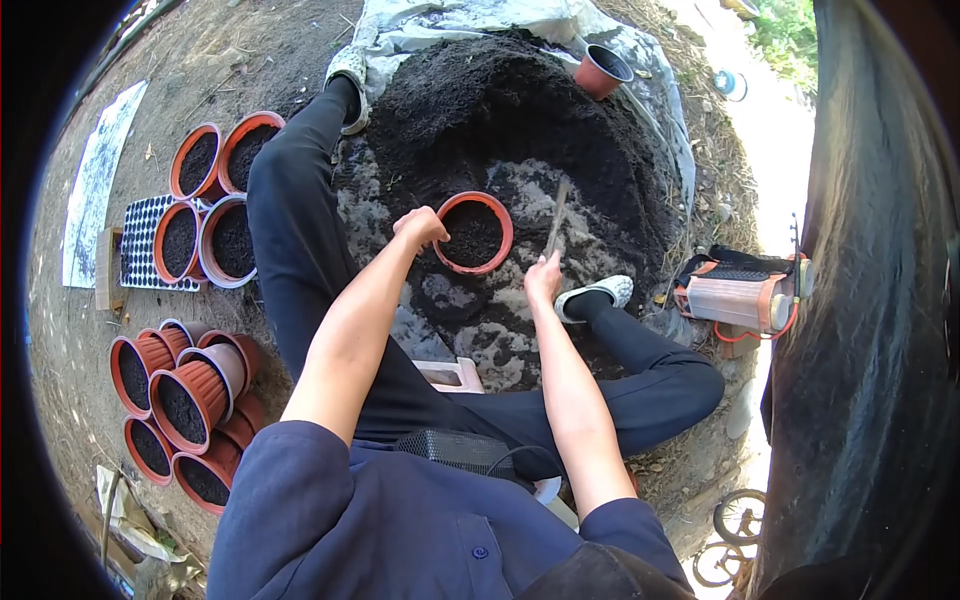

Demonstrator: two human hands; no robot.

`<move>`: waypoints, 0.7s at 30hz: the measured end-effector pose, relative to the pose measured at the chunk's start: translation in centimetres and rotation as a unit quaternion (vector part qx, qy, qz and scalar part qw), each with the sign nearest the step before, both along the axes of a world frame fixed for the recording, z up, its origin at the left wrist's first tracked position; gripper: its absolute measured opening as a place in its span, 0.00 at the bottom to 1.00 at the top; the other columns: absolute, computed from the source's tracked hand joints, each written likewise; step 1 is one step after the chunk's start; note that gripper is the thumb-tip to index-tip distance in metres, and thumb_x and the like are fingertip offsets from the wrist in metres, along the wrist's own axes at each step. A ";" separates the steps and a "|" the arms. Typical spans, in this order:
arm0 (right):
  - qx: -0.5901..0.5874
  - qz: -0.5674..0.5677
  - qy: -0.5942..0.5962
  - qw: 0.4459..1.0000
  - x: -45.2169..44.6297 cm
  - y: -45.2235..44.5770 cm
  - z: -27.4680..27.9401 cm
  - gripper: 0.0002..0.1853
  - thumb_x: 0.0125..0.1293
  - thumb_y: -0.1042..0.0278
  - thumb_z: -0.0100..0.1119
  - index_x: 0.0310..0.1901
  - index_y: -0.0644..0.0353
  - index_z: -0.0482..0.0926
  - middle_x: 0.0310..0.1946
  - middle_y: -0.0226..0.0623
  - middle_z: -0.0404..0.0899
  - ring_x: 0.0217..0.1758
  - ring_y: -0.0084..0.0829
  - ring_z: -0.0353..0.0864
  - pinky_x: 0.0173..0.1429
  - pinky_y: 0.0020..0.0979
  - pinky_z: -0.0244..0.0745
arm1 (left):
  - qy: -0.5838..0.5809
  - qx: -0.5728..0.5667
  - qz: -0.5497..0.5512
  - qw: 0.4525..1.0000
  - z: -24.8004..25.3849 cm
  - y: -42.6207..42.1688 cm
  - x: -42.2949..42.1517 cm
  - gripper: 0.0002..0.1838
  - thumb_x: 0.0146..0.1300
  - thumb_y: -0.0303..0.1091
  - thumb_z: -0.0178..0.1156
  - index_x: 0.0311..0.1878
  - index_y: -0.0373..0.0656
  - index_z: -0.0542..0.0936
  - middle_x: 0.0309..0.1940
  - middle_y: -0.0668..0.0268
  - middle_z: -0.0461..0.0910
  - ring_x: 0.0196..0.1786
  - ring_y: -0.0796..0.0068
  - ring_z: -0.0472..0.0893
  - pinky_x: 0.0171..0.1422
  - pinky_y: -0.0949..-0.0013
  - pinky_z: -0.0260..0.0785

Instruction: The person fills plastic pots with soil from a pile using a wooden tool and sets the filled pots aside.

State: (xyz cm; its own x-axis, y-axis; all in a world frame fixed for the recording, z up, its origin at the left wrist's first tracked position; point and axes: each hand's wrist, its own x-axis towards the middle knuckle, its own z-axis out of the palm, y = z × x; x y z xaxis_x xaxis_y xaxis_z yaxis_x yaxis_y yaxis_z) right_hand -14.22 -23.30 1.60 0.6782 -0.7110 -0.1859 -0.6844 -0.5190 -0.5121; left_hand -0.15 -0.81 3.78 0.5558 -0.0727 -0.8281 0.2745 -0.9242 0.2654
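Note:
A terracotta-coloured plant pot (507,222) with dark soil inside stands on the ground sheet, in front of a large soil heap (455,95). My left hand (422,228) is closed on the left side of its rim. To the right of the pot, my right hand (543,279) is wrapped round a slim, greyish hand tool (559,212) that points away from me. Its exact kind is hard to make out. A gap separates the tool from the pot.
Several soil-filled pots (232,240) stand at left beside a black cell tray (140,240); more pots (185,405) are grouped nearer me. A reddish pot (603,72) leans on the sheet (672,110) behind the heap. At right sits a box-shaped device (735,298) with an orange cord.

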 end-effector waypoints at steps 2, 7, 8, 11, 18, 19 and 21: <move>-0.020 0.235 0.111 0.965 -0.5 -1.1 1.0 0.12 0.74 0.67 0.46 0.56 0.53 0.72 0.39 0.58 0.82 0.44 0.60 0.82 0.48 0.55 0.73 | 0.119 -0.013 0.002 0.993 -0.4 -0.1 -0.2 0.18 0.59 0.44 0.69 0.47 0.43 0.87 0.44 0.63 0.88 0.41 0.66 0.89 0.49 0.64 0.81; 0.287 -0.134 -0.045 0.947 0.1 -1.4 -3.2 0.13 0.76 0.66 0.48 0.57 0.60 0.70 0.29 0.42 0.80 0.23 0.33 0.83 0.31 0.39 0.78 | 0.091 -0.077 -0.014 0.993 -3.3 0.2 -0.2 0.16 0.60 0.37 0.64 0.51 0.47 0.84 0.45 0.63 0.88 0.39 0.65 0.89 0.46 0.62 0.82; 0.287 -0.134 -0.045 0.947 0.1 -1.3 -2.7 0.13 0.76 0.66 0.48 0.57 0.60 0.70 0.29 0.42 0.80 0.23 0.33 0.83 0.31 0.39 0.78 | 0.040 -0.106 0.017 0.993 -2.9 0.2 -0.6 0.18 0.59 0.36 0.64 0.54 0.48 0.81 0.44 0.63 0.88 0.39 0.65 0.89 0.46 0.61 0.81; 0.064 0.046 0.045 0.996 -1.2 -3.5 -4.5 0.16 0.74 0.62 0.49 0.60 0.53 0.70 0.42 0.54 0.83 0.48 0.58 0.82 0.51 0.54 0.74 | -0.070 -0.125 -0.006 0.990 -0.3 -0.5 -1.3 0.22 0.58 0.34 0.63 0.57 0.51 0.76 0.40 0.62 0.87 0.38 0.65 0.88 0.48 0.59 0.79; 0.054 -0.015 0.059 0.997 -2.4 -3.5 -3.5 0.16 0.73 0.60 0.50 0.59 0.51 0.72 0.39 0.51 0.84 0.46 0.54 0.84 0.49 0.50 0.75 | -0.081 -0.148 0.063 0.984 -0.6 -0.3 -1.2 0.30 0.50 0.43 0.76 0.52 0.39 0.76 0.41 0.57 0.86 0.40 0.62 0.88 0.50 0.58 0.78; 0.074 0.071 0.093 0.990 -2.3 -4.1 -4.1 0.15 0.73 0.60 0.50 0.58 0.52 0.72 0.40 0.52 0.84 0.47 0.54 0.84 0.49 0.50 0.75 | -0.022 -0.147 0.067 0.987 -0.8 0.0 -1.1 0.30 0.48 0.43 0.78 0.51 0.37 0.76 0.41 0.56 0.86 0.41 0.61 0.88 0.51 0.55 0.78; -0.007 0.145 0.080 0.986 -2.3 -3.5 -2.8 0.14 0.73 0.63 0.50 0.56 0.55 0.73 0.38 0.48 0.84 0.38 0.45 0.87 0.44 0.47 0.77 | 0.085 -0.156 0.052 0.983 -2.3 0.4 -0.9 0.28 0.48 0.38 0.80 0.46 0.33 0.78 0.43 0.56 0.86 0.45 0.58 0.87 0.53 0.48 0.78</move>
